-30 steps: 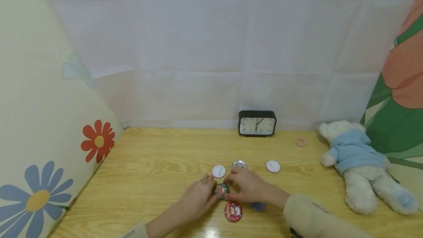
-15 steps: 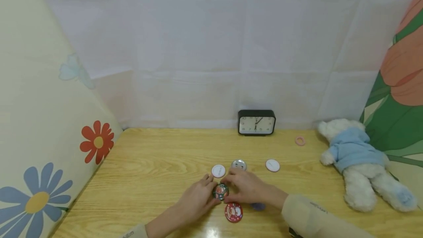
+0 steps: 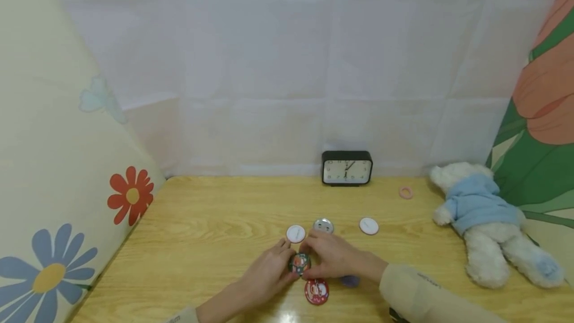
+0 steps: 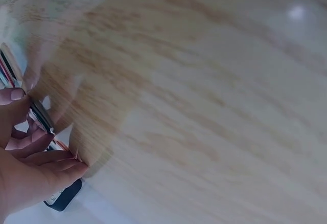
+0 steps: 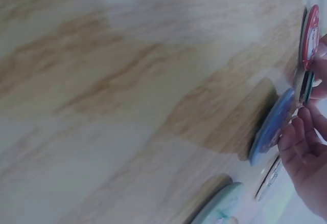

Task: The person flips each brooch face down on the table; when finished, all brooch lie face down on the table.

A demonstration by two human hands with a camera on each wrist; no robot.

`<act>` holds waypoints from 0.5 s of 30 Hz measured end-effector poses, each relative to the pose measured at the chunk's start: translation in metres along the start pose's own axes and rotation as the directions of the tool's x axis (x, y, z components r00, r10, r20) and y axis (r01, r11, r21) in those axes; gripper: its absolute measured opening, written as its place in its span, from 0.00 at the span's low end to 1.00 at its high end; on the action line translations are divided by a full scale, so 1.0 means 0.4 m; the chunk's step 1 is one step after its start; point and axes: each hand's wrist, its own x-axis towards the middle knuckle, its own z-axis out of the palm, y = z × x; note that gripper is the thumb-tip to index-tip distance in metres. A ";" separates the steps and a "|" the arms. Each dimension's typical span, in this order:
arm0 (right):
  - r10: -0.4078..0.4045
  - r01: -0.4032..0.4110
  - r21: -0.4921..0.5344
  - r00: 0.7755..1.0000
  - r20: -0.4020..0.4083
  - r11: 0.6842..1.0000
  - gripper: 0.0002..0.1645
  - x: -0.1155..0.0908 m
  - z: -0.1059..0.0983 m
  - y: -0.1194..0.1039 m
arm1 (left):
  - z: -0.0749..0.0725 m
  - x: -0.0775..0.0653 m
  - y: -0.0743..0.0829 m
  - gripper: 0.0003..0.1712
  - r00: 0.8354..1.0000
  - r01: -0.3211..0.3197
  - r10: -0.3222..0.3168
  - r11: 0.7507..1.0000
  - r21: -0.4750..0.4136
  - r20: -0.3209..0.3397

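Observation:
A round dark green button badge (image 3: 299, 264) with a colourful print is between my two hands, low in the head view. My left hand (image 3: 266, 273) grips its left edge with thumb and fingers. From the other side my right hand (image 3: 334, 258) pinches it. In the left wrist view the badge (image 4: 41, 116) shows edge-on at the fingertips of the left hand (image 4: 30, 175). The right hand (image 5: 306, 157) appears at the right edge of the right wrist view. A red badge (image 3: 316, 291) lies face up just below the hands, and a blue-purple badge (image 3: 351, 280) is partly under the right wrist.
Beyond the hands lie two white-backed badges (image 3: 296, 234) and a silver-backed badge (image 3: 323, 226) on the wooden table (image 3: 215, 213). A black clock (image 3: 347, 168) stands at the back, near a pink ring (image 3: 405, 192). A plush bear (image 3: 484, 218) lies at the right.
Both hands stay on the green badge with only slight finger shifts. The right fingers cover less of the badge's face and of the silver-backed badge than one second ago.

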 end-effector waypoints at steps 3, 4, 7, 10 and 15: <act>0.001 -0.001 0.009 1.000 0.002 1.000 0.28 -0.001 0.005 0.004 | 0.000 -0.002 0.000 0.22 1.000 0.008 -0.008 0.999 -0.038 0.013; 0.000 0.000 0.011 1.000 -0.003 1.000 0.28 -0.002 0.005 0.006 | 0.000 -0.002 0.000 0.23 1.000 0.011 -0.011 0.999 -0.050 0.016; -0.006 0.006 0.023 0.999 -0.038 1.000 0.29 -0.003 -0.004 0.010 | -0.005 0.000 -0.002 0.27 1.000 0.015 -0.015 0.996 -0.083 0.000; -0.024 0.029 0.042 0.995 -0.098 0.999 0.28 -0.004 -0.024 0.012 | -0.018 0.012 -0.005 0.27 0.999 -0.010 0.004 0.991 -0.131 -0.041; -0.053 0.077 0.111 0.977 -0.206 0.991 0.27 -0.003 -0.061 0.014 | -0.055 0.039 -0.004 0.28 0.996 -0.015 -0.003 0.979 -0.203 -0.087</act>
